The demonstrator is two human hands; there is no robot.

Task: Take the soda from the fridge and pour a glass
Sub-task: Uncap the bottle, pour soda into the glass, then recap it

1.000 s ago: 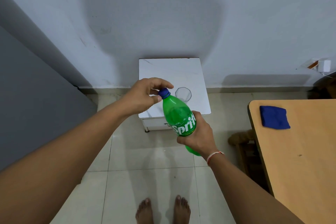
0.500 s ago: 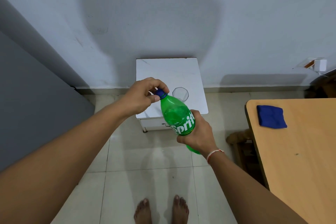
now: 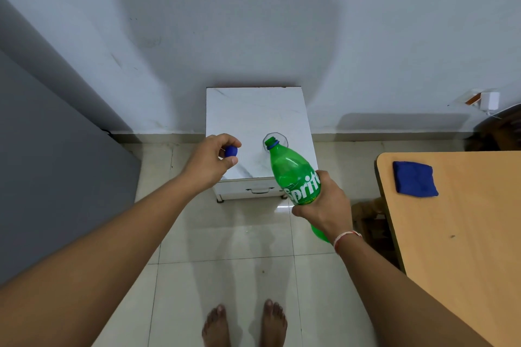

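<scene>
I see the right hand [image 3: 324,205] wrapped round the middle of the green Sprite bottle [image 3: 296,175], fingers curled over the label. The bottle is tilted, its base toward me and to the right, its open neck pointing away and to the left. The neck, with a blue ring round it, lies in front of the clear glass [image 3: 277,141] from this view, right at the rim; I cannot tell whether it touches the glass. I cannot make out any liquid in the glass.

My left hand [image 3: 210,166] is held out to the left of the bottle, apart from it, pinching the blue cap [image 3: 231,151] between thumb and curled fingers. The cap is off the bottle and hangs over the near left part of the white counter [image 3: 248,110].

The white counter is a small marble-patterned cabinet standing against the far wall [image 3: 253,22], with a drawer handle on its near face. The glass stands upright on its near right part.

To the right, near me, there is a wooden table [image 3: 456,248] with a folded blue cloth [image 3: 414,179] lying on its far left corner. A grey panel [image 3: 50,163] fills the left side. Below, on the tiled floor [image 3: 225,234], I see two bare feet [image 3: 244,324]. A thread band [image 3: 344,238] sits on the right wrist.
</scene>
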